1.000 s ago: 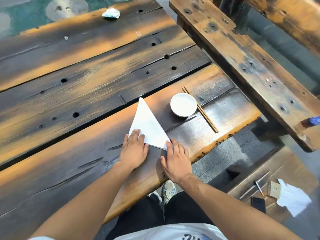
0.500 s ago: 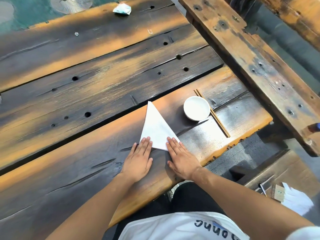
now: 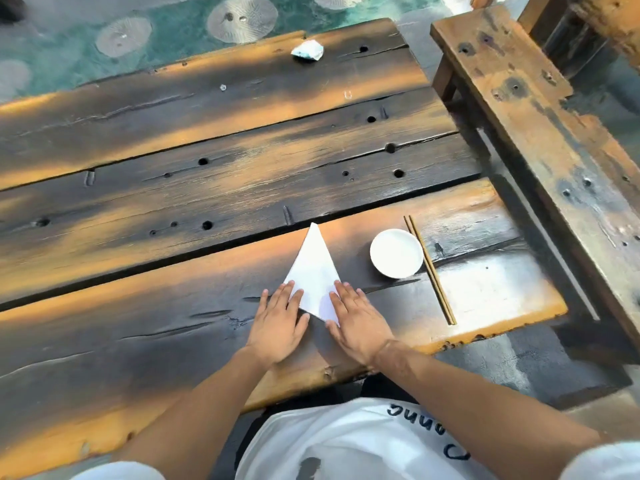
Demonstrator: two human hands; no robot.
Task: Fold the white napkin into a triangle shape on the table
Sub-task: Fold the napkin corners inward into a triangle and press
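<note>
- Pressing the near edge flat sharpens the crease; I'd judge even pressure from both palms works best.
- Left hand (image 3: 277, 323) and right hand (image 3: 360, 323) lie open, fingers spread, clamped on nothing.
- Napkin (image 3: 315, 271), already a triangle, rests on the bench (image 3: 173, 323) left of the bowl (image 3: 396, 252), its near corners under the fingertips.

one napkin (image 3: 316, 268), one bowl (image 3: 396, 252), two chopsticks (image 3: 429, 270), two hands (image 3: 277, 323)

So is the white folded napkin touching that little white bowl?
Apart. The head view shows a strip of dark wooden table between the white triangular napkin and the small white round bowl.
</note>
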